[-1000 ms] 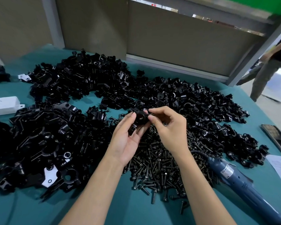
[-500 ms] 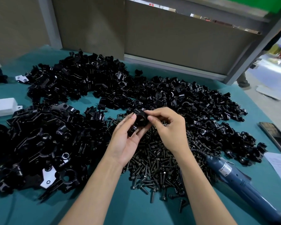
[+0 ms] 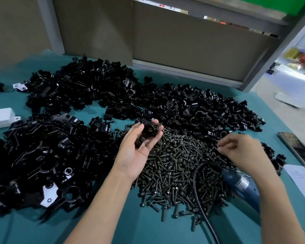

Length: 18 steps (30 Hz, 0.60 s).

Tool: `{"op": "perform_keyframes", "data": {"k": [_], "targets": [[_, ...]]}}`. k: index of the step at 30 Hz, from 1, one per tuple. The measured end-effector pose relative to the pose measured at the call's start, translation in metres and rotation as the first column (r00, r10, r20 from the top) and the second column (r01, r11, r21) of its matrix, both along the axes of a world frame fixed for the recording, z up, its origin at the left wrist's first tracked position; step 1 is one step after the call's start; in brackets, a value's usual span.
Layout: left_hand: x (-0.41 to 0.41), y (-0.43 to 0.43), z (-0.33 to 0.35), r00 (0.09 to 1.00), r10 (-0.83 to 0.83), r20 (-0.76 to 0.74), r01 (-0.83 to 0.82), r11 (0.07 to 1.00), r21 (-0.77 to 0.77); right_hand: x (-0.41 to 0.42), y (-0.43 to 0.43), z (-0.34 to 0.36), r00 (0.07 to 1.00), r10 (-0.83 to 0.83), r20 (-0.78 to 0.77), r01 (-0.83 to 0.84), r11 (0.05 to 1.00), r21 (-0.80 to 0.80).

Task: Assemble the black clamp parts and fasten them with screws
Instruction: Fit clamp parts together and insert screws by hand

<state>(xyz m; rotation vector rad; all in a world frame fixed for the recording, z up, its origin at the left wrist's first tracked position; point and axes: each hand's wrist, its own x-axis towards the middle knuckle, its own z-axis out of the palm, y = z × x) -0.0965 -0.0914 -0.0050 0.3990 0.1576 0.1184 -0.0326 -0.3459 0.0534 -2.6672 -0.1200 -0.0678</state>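
A chunky, glossy black clamp [image 3: 149,129] is held in the upturned left hand [image 3: 137,152] at the far-left edge of the screw pile [image 3: 176,173]. The right hand [image 3: 243,152] is curled over the pile's right side, and it can't be told if a screw is pinched. Shiny clamp parts [image 3: 201,110] are heaped behind the pile.

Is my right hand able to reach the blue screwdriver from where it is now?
Probably yes: the blue screwdriver lies at the edge of the screws, just below the right hand, with nothing between them.
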Motion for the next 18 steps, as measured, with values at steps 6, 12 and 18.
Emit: {"op": "perform_keyframes", "data": {"k": [6,12,18], "targets": [[0.000,0.000,0.000,1.000,0.004,0.005,-0.004,1.000,-0.001,0.000,-0.025,-0.013,0.996,-0.057,-0.073,0.050,0.994,-0.100],[0.000,0.001,0.000,1.000,0.004,0.009,-0.004,1.000,-0.010,0.003,-0.031,-0.016,0.990,-0.075,-0.115,0.063,0.993,-0.103],[0.001,0.001,-0.002,1.000,0.002,0.008,-0.002,1.000,-0.026,0.002,-0.018,-0.020,0.996,-0.008,-0.085,0.002,0.998,-0.061]]}}
